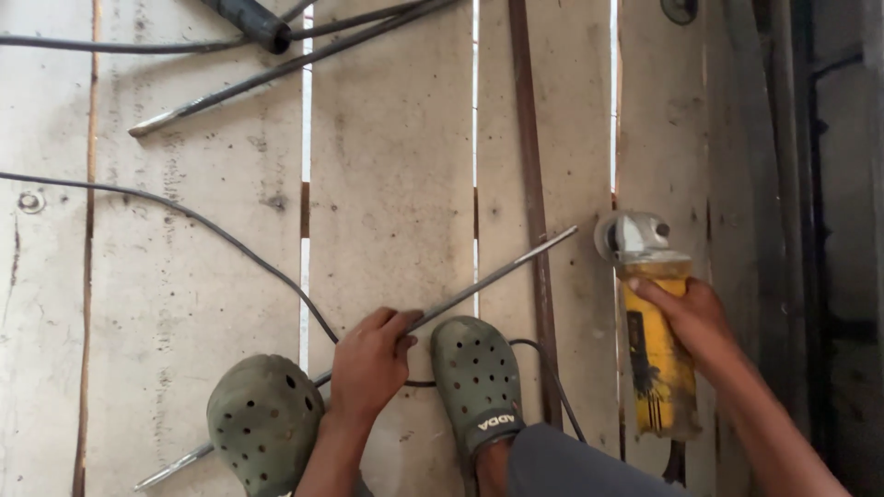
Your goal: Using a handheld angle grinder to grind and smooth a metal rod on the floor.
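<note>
Gripping a thin grey steel rod (479, 287), the left hand (368, 364) fingers close around it between two perforated green clogs (477, 377). The rod lies on pale wooden planks (391, 184), pointing toward 2 o'clock. The right hand (692, 317) wraps a yellow angle grinder (654, 350); a black cable (184, 216) trails toward 10 o'clock.

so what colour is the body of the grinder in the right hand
Yellow, with a grey metal head; the angle grinder shows best in the head view, gripped by the right hand.
</note>
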